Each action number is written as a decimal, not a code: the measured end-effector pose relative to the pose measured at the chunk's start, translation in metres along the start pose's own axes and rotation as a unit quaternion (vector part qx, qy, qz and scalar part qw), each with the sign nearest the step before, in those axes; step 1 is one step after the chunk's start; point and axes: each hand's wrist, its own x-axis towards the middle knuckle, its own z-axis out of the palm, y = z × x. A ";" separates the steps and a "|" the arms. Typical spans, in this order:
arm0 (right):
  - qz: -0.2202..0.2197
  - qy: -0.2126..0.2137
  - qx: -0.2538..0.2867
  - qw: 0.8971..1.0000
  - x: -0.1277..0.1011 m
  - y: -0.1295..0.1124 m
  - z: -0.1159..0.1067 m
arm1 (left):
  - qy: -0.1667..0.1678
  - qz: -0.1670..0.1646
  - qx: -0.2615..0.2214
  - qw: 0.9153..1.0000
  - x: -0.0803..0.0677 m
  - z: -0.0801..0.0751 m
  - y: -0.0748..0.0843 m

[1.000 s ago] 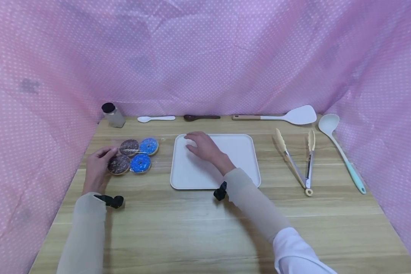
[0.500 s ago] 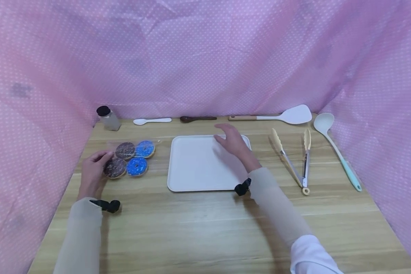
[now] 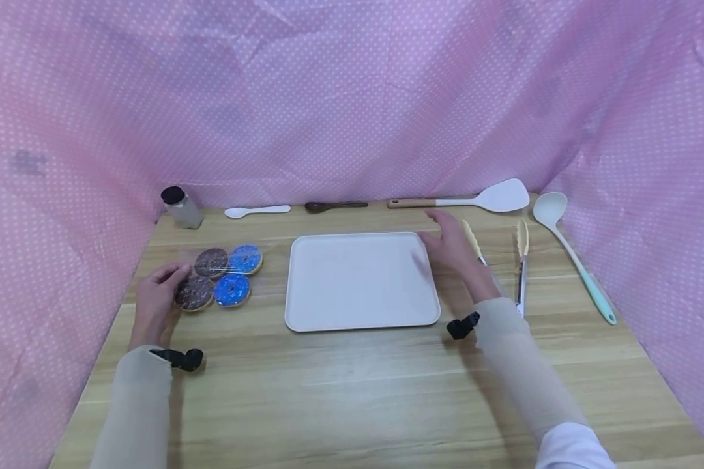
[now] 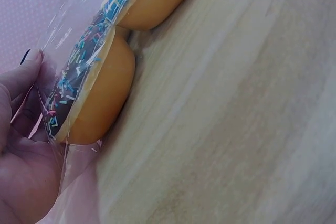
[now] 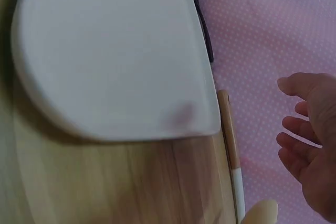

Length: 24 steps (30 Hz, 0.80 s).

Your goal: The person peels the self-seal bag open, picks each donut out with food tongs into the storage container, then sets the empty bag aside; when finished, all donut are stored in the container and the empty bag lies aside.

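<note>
A clear bag of doughnuts (image 3: 220, 277), two chocolate and two blue, lies on the wooden table at the left. My left hand (image 3: 160, 290) grips its left edge; in the left wrist view the thumb and palm (image 4: 23, 145) pinch the plastic beside a chocolate doughnut (image 4: 89, 98). A white square tray (image 3: 360, 280) sits bare in the middle. My right hand (image 3: 448, 244) hovers open just past the tray's right rim, fingers spread (image 5: 302, 129), next to the yellow-tipped tongs (image 3: 522, 260) and holding nothing.
Along the back lie a black-capped shaker jar (image 3: 178, 207), a white spoon (image 3: 257, 210), a dark spoon (image 3: 334, 206) and a white spatula (image 3: 493, 195). A white ladle with a teal handle (image 3: 569, 247) lies at the right. Pink dotted cloth walls in three sides.
My right hand has swept rightward from over the tray's left part, past its right rim, to beside the tongs. The left hand has stayed on the doughnut bag.
</note>
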 end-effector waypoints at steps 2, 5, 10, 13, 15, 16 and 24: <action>-0.002 0.009 -0.005 1.000 -0.005 0.010 -0.007 | -0.003 0.001 -0.010 1.000 0.000 0.000 0.000; 0.003 0.019 -0.013 1.000 -0.012 0.024 -0.017 | -0.004 0.004 -0.012 1.000 0.000 -0.001 0.000; 0.042 0.033 -0.042 0.998 -0.026 0.038 -0.037 | -0.006 0.004 -0.044 0.999 0.001 -0.001 -0.002; 0.077 0.032 -0.053 0.995 -0.037 0.043 -0.049 | -0.007 0.011 -0.066 0.998 0.002 0.000 -0.004; 0.102 0.028 -0.058 0.993 -0.046 0.049 -0.056 | -0.007 0.019 -0.072 0.997 0.002 0.000 -0.004; 0.113 0.027 -0.060 0.991 -0.050 0.052 -0.059 | -0.009 0.024 -0.081 0.996 0.002 0.001 -0.005; 0.187 0.028 -0.101 0.977 -0.079 0.073 -0.067 | -0.012 0.027 -0.111 0.993 0.003 0.002 -0.005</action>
